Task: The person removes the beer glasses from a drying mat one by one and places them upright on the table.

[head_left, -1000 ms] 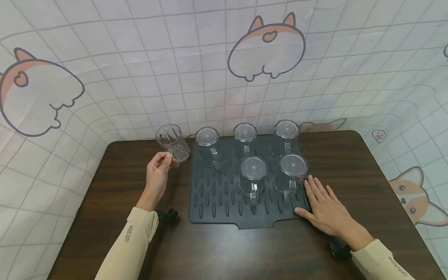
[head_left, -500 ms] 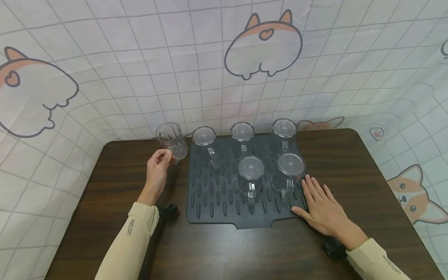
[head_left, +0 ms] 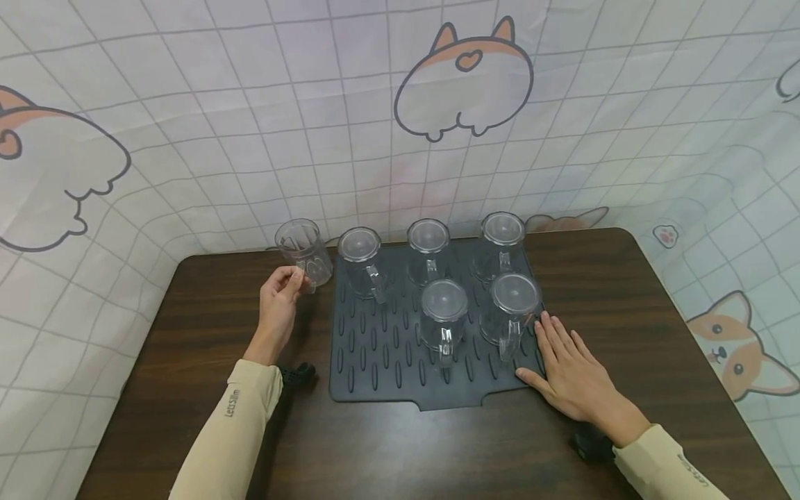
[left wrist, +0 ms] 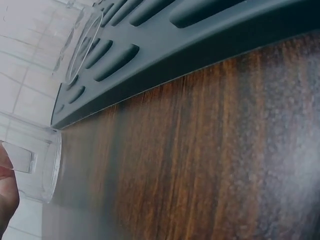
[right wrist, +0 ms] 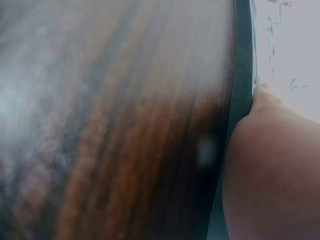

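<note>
Head view, gripped mug point(head_left: 307, 250), both hands point(head_left: 278, 305) point(head_left: 571, 378), right wrist view, one

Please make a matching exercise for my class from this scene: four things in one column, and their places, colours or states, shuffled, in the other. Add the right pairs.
Column one:
1. left hand
2. right hand
3. mat
4. five mugs

Column two:
A. upside down
B. at the mat's right edge, fingers straight
C. dark grey
D. holding a single mug beside the mat

Right pairs: 1-D, 2-B, 3-C, 4-A
</note>
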### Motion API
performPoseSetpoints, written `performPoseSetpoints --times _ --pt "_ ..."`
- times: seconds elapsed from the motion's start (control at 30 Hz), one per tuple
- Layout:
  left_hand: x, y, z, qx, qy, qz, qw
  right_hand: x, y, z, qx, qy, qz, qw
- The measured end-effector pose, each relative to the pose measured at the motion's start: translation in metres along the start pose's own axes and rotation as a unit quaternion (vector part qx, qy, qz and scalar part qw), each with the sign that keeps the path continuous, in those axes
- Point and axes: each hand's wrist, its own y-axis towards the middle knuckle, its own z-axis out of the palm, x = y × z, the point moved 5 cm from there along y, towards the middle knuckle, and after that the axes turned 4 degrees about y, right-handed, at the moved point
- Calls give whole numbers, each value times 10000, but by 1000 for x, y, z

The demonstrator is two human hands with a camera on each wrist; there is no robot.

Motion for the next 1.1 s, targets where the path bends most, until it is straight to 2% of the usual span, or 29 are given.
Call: performPoseSetpoints --times 0.33,0.67,1.1 --pt "2 4 0 83 -81 -186 9998 -1 -1 2 -221 -12 -55 9997" --pt "0 7 -3 193 230 -439 9986 -3 0 4 -133 55 -20 9999" --pt "-3 4 -8 22 713 -517 9961 -4 -1 4 -58 110 24 9999"
